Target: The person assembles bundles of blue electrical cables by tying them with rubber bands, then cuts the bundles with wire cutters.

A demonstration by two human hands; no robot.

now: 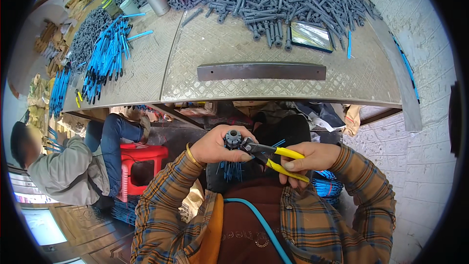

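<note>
L hand (215,145) pinches a grey plug bundle (233,139) w/ blue ties hanging down, held above the lap. R hand (308,161) closed round yellow-handled pliers (271,156); long axis runs right to left, nose at the bundle. Metal table (273,76) w/ grey plug heap (288,0) beyond, seated person (58,166) by red stool (141,159) at left
</note>
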